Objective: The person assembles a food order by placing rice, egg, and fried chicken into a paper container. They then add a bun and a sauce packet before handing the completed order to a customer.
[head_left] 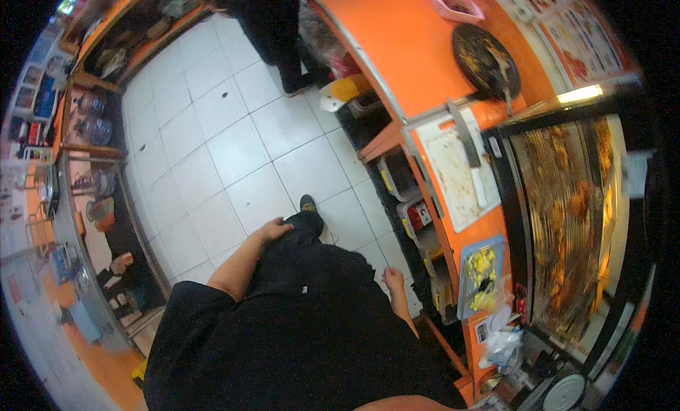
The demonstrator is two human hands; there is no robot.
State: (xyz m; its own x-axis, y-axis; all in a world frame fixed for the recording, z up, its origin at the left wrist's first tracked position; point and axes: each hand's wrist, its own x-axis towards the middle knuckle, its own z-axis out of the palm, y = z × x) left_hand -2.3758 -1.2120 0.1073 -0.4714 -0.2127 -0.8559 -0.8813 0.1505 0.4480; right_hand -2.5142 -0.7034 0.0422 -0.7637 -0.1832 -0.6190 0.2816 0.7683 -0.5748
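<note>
My left hand point(275, 229) hangs in front of my dark trousers, its fingers loosely stretched and nothing in them. On the other side, my right hand point(392, 276) is at my side with its fingers curled in; I see nothing held in it. It is nearest to the orange counter point(400, 53) and the shelves beneath. On that counter lies a stained white cutting board point(446, 171) with a large knife point(467, 149) across it. Nearer to me is a blue-rimmed tray point(465, 269) holding yellow and dark pieces of food. Neither hand touches these.
A dark round pan point(487, 60) and a pink basket point(457, 7) are farther along the counter. A lit display case point(559, 220) with browned food stands at the right. Another person in dark clothes point(265, 21) stands ahead on the white tiled floor point(219, 134). Shelves point(99, 152) line the left.
</note>
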